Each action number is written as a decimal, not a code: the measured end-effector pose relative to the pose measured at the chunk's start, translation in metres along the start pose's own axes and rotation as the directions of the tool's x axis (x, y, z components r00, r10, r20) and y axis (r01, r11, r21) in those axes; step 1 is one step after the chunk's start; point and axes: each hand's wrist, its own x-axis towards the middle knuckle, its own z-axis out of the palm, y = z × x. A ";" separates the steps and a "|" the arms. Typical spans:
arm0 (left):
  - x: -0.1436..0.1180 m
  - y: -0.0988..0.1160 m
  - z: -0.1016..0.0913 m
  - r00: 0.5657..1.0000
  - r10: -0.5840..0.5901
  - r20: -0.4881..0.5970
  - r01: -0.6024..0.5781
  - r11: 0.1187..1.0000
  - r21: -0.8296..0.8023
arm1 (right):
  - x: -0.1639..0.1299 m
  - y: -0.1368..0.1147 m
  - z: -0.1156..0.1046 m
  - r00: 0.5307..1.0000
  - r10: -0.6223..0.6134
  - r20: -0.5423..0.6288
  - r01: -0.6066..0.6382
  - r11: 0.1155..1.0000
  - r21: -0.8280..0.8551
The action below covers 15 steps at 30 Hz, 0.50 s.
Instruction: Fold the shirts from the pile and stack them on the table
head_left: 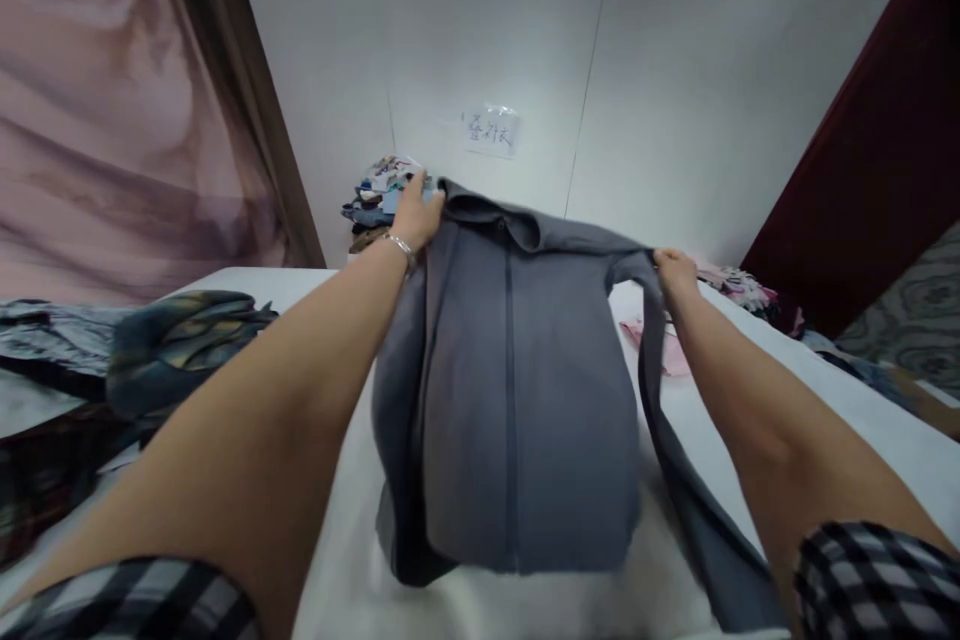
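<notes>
A grey zip-up jacket (517, 370) hangs in front of me over a white table (337, 560), its hem touching the surface. My left hand (416, 215), with a silver bracelet on the wrist, grips the jacket's left shoulder near the collar. At the other shoulder my right hand (675, 270) holds the fabric, and a sleeve (690, 480) trails down to the right. Both arms are stretched forward, with checked short sleeves at the bottom edge of the view.
Dark patterned clothes (172, 340) are heaped on the table's left side. A stack of folded garments (379, 200) sits at the far end by the white wall. Pink and floral clothes (739, 290) lie at the right. A paper label (491, 130) is stuck on the wall.
</notes>
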 end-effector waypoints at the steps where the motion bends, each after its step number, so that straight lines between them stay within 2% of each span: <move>1: -0.007 -0.014 0.013 0.998 -0.031 0.046 0.030 0.999 0.013 | -0.005 0.014 0.001 0.998 0.053 -0.019 -0.054 0.997 -0.050; 3: -0.033 -0.040 0.030 0.987 -0.058 0.147 0.052 0.998 0.042 | -0.024 0.037 0.001 0.988 0.150 -0.041 -0.154 0.980 -0.127; 4: -0.052 -0.052 0.035 0.973 -0.058 0.222 0.043 0.997 0.069 | -0.039 0.045 0.000 0.981 0.193 0.000 -0.190 0.968 -0.164; 5: -0.073 -0.062 0.037 0.957 -0.054 0.284 0.032 0.996 0.083 | -0.057 0.051 -0.001 0.971 0.229 0.068 -0.211 0.956 -0.205; 6: -0.096 -0.072 0.037 0.942 -0.057 0.331 0.028 0.996 0.090 | -0.078 0.055 -0.003 0.942 0.280 0.185 -0.228 0.939 -0.260; 7: -0.120 -0.080 0.036 0.928 -0.068 0.366 0.032 0.994 0.103 | -0.101 0.057 -0.005 0.897 0.311 0.315 -0.210 0.925 -0.317; 8: -0.143 -0.088 0.032 0.894 -0.079 0.440 0.018 0.990 0.141 | -0.123 0.058 -0.007 0.847 0.324 0.421 -0.168 0.916 -0.365; 10: -0.186 -0.102 0.023 0.833 -0.098 0.544 -0.022 0.977 0.211 | -0.166 0.058 -0.014 0.771 0.331 0.545 -0.094 0.905 -0.416; 11: -0.204 -0.107 0.017 0.816 -0.117 0.566 -0.039 0.966 0.256 | -0.184 0.057 -0.018 0.739 0.332 0.586 -0.057 0.898 -0.437; 13: -0.233 -0.115 0.006 0.808 -0.183 0.560 -0.034 0.934 0.355 | -0.211 0.056 -0.027 0.692 0.352 0.631 0.010 0.869 -0.495; 15: -0.252 -0.118 -0.003 0.803 -0.266 0.533 -0.004 0.892 0.452 | -0.228 0.057 -0.035 0.664 0.383 0.642 0.068 0.825 -0.561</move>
